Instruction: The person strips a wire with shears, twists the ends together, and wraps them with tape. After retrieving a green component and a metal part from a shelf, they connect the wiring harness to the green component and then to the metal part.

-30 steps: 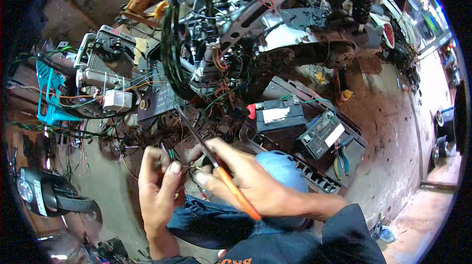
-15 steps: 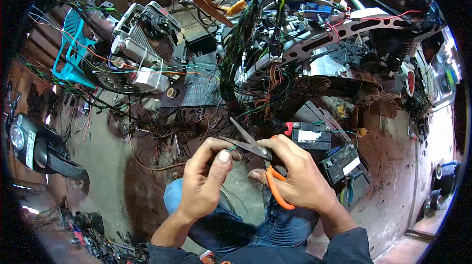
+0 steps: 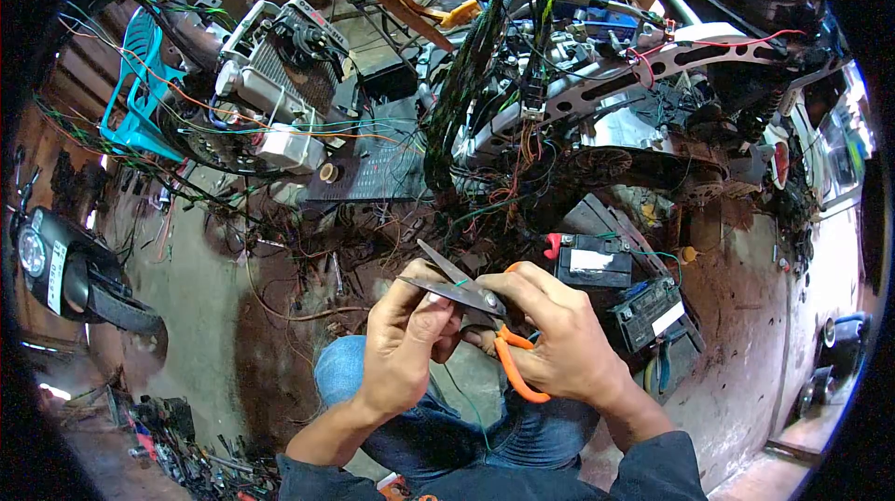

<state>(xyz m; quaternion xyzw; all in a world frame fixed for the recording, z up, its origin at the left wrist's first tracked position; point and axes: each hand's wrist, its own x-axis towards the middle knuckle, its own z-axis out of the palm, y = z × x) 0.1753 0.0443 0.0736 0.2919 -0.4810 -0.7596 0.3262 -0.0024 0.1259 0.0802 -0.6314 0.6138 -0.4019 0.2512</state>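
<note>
My right hand (image 3: 559,338) is closed around the orange handles of a pair of scissors (image 3: 516,375). Their metal blades (image 3: 447,282) stand apart and point up and left, across the fingertips of my left hand (image 3: 406,338). In my left hand, thumb and fingers pinch a thin green wire (image 3: 462,283), whose short end shows between the blades near the pivot. A length of green wire hangs below my hands over my lap. The left fingers are partly hidden behind the lower blade.
Ahead stands a motorcycle frame (image 3: 597,86) with a thick wire bundle (image 3: 457,100) hanging from it. Two black batteries (image 3: 592,263) lie at the right. A radiator (image 3: 303,63) and a turquoise plastic part (image 3: 140,82) are at the upper left. Loose wires litter the floor.
My hands have come closer together. The scissor blades have moved left and down over my left fingertips, and the green wire now lies between them.
</note>
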